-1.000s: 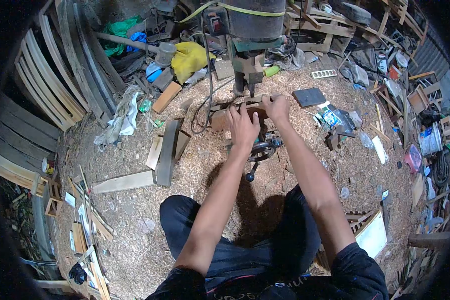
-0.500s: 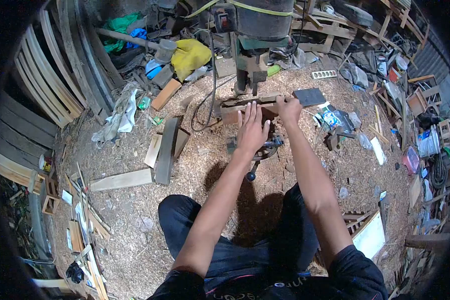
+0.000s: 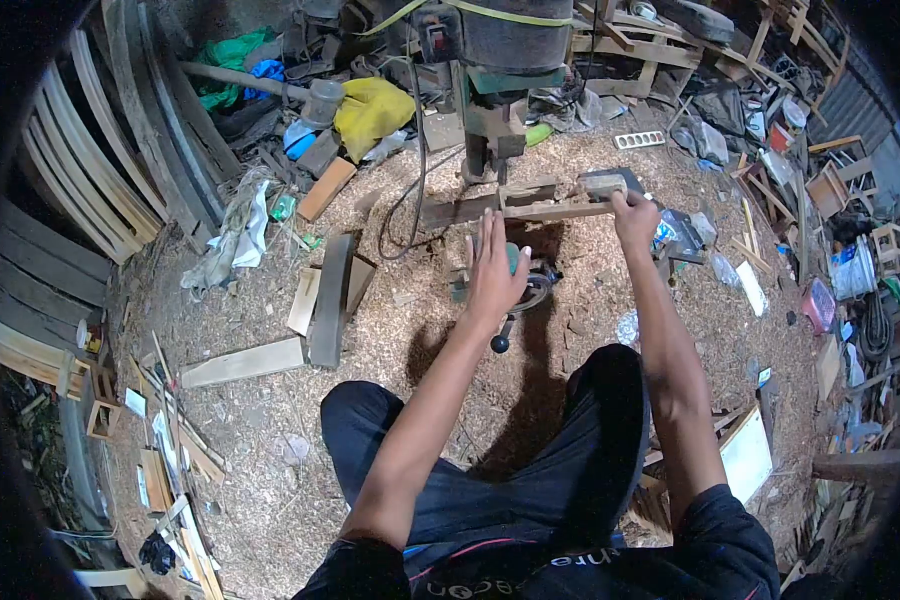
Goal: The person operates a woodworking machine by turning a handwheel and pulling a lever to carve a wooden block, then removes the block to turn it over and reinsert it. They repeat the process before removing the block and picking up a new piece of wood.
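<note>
My right hand (image 3: 634,220) is closed around the right end of a narrow wooden strip (image 3: 562,211), which lies across the table of a drill press (image 3: 510,146). At the strip's left end, just below the drill bit, my left hand (image 3: 495,280) has its fingers stretched out and pressed near the wood. Whether its palm touches the strip cannot be made out. Behind the strip, a darker wooden board (image 3: 453,212) sits on the press table. Below my left hand are a round handwheel (image 3: 538,292) and a crank with a black ball knob (image 3: 500,344).
A dark block (image 3: 625,179) lies beyond my right hand. Wooden offcuts (image 3: 331,305) rest on the shavings-covered floor at left, with an orange-brown block (image 3: 327,190) farther back. A black cable (image 3: 420,150) hangs beside the press. Curved boards (image 3: 90,140) lean at far left.
My right hand has moved right, drawing the wooden strip along with it. My left hand has shifted slightly left and down, its fingers still extended.
</note>
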Available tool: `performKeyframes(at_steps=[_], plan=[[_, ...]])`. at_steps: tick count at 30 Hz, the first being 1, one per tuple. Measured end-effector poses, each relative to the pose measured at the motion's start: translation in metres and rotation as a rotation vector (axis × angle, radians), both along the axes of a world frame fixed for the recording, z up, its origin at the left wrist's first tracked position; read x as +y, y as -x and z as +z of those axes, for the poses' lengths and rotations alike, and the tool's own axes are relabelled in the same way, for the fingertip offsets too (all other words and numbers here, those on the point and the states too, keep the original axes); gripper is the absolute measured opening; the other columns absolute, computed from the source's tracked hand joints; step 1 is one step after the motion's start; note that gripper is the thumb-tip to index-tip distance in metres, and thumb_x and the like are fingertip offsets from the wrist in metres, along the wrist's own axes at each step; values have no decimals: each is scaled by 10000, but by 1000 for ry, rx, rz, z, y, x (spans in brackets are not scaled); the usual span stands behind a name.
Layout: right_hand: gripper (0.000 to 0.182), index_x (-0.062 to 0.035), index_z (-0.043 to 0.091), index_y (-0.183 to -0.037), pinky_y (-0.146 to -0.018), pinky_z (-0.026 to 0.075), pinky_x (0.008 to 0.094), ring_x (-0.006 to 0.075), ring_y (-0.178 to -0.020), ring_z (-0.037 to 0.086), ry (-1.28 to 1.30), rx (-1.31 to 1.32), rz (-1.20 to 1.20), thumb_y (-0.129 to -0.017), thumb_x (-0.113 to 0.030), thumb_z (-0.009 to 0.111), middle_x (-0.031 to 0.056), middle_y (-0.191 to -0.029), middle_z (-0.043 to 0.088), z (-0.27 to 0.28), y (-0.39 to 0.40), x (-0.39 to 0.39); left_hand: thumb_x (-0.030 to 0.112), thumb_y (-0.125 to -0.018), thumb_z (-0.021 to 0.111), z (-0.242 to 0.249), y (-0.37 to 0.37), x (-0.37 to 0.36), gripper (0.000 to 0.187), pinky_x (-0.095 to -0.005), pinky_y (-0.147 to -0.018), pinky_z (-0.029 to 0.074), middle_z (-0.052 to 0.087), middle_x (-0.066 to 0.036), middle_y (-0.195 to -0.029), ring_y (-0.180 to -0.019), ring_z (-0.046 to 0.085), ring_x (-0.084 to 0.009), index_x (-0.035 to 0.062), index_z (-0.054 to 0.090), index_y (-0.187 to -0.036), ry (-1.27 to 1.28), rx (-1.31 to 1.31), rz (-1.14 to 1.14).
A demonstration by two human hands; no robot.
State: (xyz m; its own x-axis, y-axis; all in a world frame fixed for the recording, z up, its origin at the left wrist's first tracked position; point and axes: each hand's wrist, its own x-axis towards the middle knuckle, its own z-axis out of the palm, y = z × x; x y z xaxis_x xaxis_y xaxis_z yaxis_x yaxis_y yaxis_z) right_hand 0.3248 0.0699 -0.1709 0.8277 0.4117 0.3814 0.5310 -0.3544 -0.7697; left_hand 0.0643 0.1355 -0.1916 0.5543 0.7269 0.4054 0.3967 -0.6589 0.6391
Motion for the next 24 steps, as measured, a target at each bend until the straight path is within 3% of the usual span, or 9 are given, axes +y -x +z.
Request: performKeyframes(at_steps=[4, 6, 11, 13, 14, 16, 18, 20, 24], plan=[[314, -43, 739, -994, -650, 507, 378, 249, -638, 673, 58, -30, -39, -791, -279, 690, 202, -733, 687, 12, 17, -20, 305, -947, 563, 3, 1, 0, 749, -523, -1176, 164, 239, -278, -1547, -1444, 235, -403, -66, 206, -1491, 145, -39, -31], [319, -42, 719, -1062, -648, 495, 340, 188, -641, 637, -218, -35, -24, -796, -214, 692, 170, -771, 706, -2, 20, -25, 316, -944, 572, 6, 0, 1, 769, -517, -1177, 164, 240, -280, -1546, -1439, 242, -410, -66, 193, -1494, 199, -72, -85], [327, -29, 695, -1124, -648, 479, 282, 93, -675, 579, -370, -2, -28, -824, -160, 680, 73, -743, 687, 13, 44, -48, 325, -993, 532, 30, 6, -6, 739, -426, -1115, 352, 326, -259, -1518, -1369, 405, -339, 23, 137, -1539, 609, -217, -130], [351, -5, 678, -1167, -657, 479, 259, 80, -684, 573, -422, -41, -23, -827, -91, 679, 28, -773, 675, 41, 71, -59, 338, -996, 531, 17, 14, -8, 704, -423, -1075, 393, 403, -241, -1473, -1284, 489, -337, 74, 181, -1546, 455, -435, -149], [368, 5, 665, -1185, -688, 488, 261, 88, -724, 589, -497, -4, -3, -824, -66, 674, 39, -830, 683, 50, 84, -64, 353, -993, 540, 20, 20, -9, 703, -432, -1056, 408, 436, -225, -1451, -1263, 501, -331, 96, 194, -1548, 356, -569, -199], [405, 24, 638, -1221, -751, 507, 263, 103, -804, 621, -647, 80, 43, -819, -18, 663, 63, -945, 699, 56, 104, -70, 353, -961, 599, 50, 40, -20, 667, -492, -1025, 418, 433, -171, -1438, -1237, 511, -305, 63, 300, -1482, 875, -817, -42], [433, 51, 597, -1239, -952, 470, 307, 183, -1087, 607, -721, 34, 230, -807, 49, 619, 150, -1193, 640, 49, 110, -74, 310, -920, 657, 75, 54, -20, 589, -555, -987, 420, 464, -95, -1384, -1208, 513, -276, 78, 389, -1389, 1294, -949, 142], [424, 53, 592, -1225, -1031, 429, 328, 222, -1205, 562, -667, -130, 389, -801, 67, 601, 178, -1295, 591, 54, 123, -80, 231, -905, 658, 58, 66, -4, 593, -516, -954, 465, 487, -105, -1358, -1179, 541, -294, 71, 366, -1395, 1225, -874, 19], [444, 36, 556, -1252, -1107, 349, 383, 278, -1310, 473, -615, 176, 697, -811, 1, 593, 194, -1392, 504, 37, 127, -89, 110, -857, 679, 35, 96, 12, 683, -437, -979, 472, 490, -153, -1355, -1190, 538, -290, 42, 330, -1440, 1153, -959, -161]])
